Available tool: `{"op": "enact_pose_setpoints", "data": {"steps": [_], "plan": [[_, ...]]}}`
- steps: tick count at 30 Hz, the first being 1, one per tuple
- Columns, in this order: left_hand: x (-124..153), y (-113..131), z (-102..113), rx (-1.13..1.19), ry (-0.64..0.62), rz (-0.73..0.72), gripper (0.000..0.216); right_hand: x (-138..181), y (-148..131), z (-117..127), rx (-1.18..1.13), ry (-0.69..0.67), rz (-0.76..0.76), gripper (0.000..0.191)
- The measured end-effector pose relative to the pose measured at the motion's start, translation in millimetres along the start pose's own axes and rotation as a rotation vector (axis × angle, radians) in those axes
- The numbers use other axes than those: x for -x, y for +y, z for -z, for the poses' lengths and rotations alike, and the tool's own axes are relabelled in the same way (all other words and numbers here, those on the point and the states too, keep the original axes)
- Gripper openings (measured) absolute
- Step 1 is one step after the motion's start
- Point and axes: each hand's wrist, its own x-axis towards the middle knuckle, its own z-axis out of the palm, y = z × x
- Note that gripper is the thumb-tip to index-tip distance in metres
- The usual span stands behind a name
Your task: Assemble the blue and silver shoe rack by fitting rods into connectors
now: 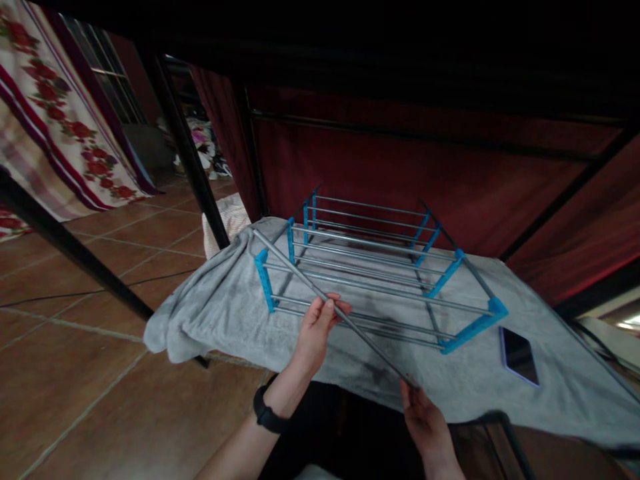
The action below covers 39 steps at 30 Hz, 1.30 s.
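A rack of grey metal rods and blue plastic joints (373, 270) lies on a grey blanket (225, 303). I hold one loose grey rod (295, 270) slanting from the rack's near left corner down to the right. My left hand (317, 330), with a black wristband, pinches the rod near its middle. My right hand (425, 417) grips the rod's lower end with closed fingers.
A phone (519, 355) lies face up on the blanket right of the rack. Dark red curtains (425, 173) hang behind. Black metal frame posts (185, 147) stand at the left over a brown tiled floor (75, 373). A flowered cloth (60, 113) hangs far left.
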Motion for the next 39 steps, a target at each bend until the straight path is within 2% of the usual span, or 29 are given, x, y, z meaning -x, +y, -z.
{"op": "enact_pose_setpoints", "data": {"steps": [5,8,11,14,17,20,23,25,29,33,39], "plan": [[8.2,-2.8,-13.5,-0.067,-0.152,0.013,0.036,18.8,14.1,-29.1,0.005,-0.092,-0.141,0.01],[8.5,-0.1,-20.5,-0.178,-0.201,-0.052,0.036,31.8,15.7,-41.9,0.032,-0.19,-0.288,0.004],[5.1,12.5,-30.7,-0.257,-0.237,-0.15,0.036,45.0,15.5,-49.5,0.083,-0.252,-0.517,0.014],[3.8,30.0,-42.4,-0.317,-0.338,-0.209,0.04,52.2,13.6,-51.8,0.237,-0.28,-0.62,0.03],[8.6,43.0,-50.8,-0.454,-0.452,-0.242,0.042,50.4,5.4,-53.7,0.381,-0.298,-0.581,0.036],[15.6,45.0,-52.7,-0.644,-0.575,-0.342,0.04,44.5,-11.8,-59.4,0.363,-0.294,-0.437,0.035],[18.6,34.0,-46.9,-0.849,-0.735,-0.443,0.041,41.5,-33.8,-65.5,0.285,-0.263,-0.269,0.037],[17.7,21.1,-39.6,-1.034,-0.8,-0.477,0.044,42.4,-47.3,-67.2,0.258,-0.249,-0.183,0.04],[15.0,-8.6,-21.9,-1.392,-0.834,-0.558,0.049,47.9,-65.7,-64.5,0.275,-0.231,-0.06,0.04],[15.6,-32.0,-7.0,-1.575,-0.887,-0.664,0.048,49.8,-72.6,-59.1,0.235,-0.219,0.045,0.033],[16.1,-48.8,3.8,-1.71,-0.89,-0.775,0.042,34.9,-65.3,-46.9,0.149,-0.169,-0.027,0.026]]}}
